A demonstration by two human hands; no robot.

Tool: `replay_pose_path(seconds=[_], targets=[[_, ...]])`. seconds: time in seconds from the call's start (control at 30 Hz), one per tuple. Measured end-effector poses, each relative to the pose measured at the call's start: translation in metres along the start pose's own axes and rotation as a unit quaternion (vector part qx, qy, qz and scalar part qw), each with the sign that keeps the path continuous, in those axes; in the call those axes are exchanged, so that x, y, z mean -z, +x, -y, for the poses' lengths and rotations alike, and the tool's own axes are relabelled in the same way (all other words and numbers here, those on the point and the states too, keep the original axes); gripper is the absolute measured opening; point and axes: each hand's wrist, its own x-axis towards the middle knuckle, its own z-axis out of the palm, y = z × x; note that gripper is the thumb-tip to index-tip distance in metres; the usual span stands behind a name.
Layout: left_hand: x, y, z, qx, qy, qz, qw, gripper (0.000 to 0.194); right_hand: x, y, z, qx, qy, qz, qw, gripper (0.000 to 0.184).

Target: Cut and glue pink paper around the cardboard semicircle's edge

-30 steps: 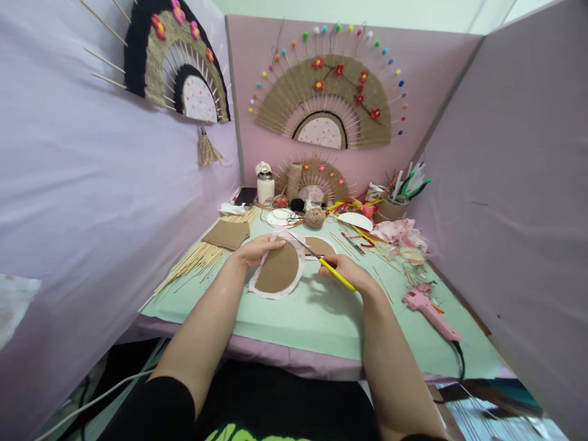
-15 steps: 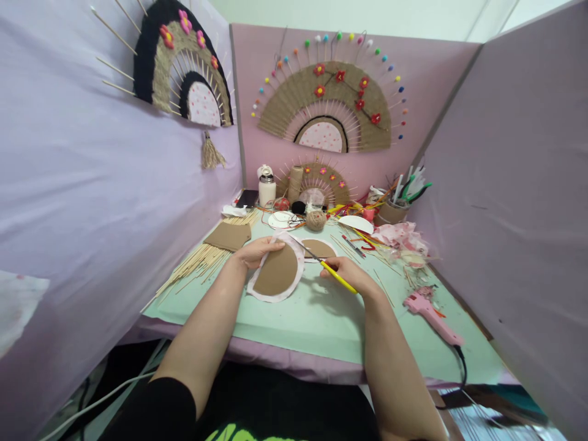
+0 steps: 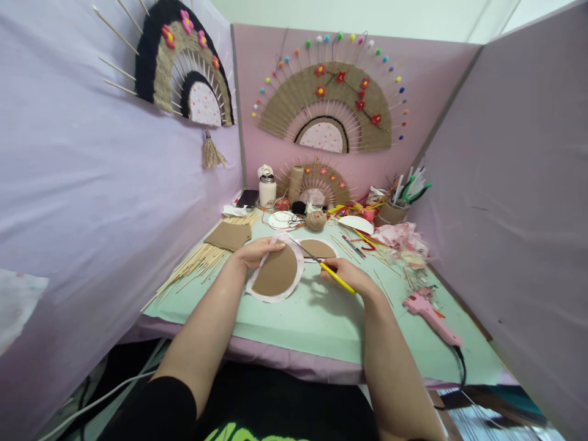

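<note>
My left hand (image 3: 258,251) is closed on a half-round brown cardboard piece (image 3: 276,272), thumb on its face. A margin of pale, pink-spotted fabric (image 3: 297,269) shows around the cardboard. In my right hand (image 3: 343,273) is a pair of scissors with yellow handles (image 3: 339,278). Their blades point up and left, and the tips are at the fabric's upper right edge. Whether the blades are parted is too small to tell. Behind the scissors a second half-round cardboard piece (image 3: 318,248) with a pale border lies on the table.
Thin wooden sticks (image 3: 193,263) and a brown cardboard piece (image 3: 228,236) lie to the left. A pink glue gun (image 3: 433,318) with a black cord rests at the right. Twine balls, a white bottle (image 3: 267,191) and fabric scraps (image 3: 400,237) line the back.
Almost nothing differs. The scissors have shifted very slightly to the left, and the cardboard piece in my left hand has tilted a touch.
</note>
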Motion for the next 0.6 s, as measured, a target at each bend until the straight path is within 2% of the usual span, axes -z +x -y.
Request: replay_pose_path(seconds=[0.6], targets=[[-0.0022, 0.0007, 0.0023, 0.008, 0.003, 0.017, 1.000, 0.026, -0.0021, 0.0014, -0.0020, 0.016, -0.025, -0.011, 1.000, 0.022]])
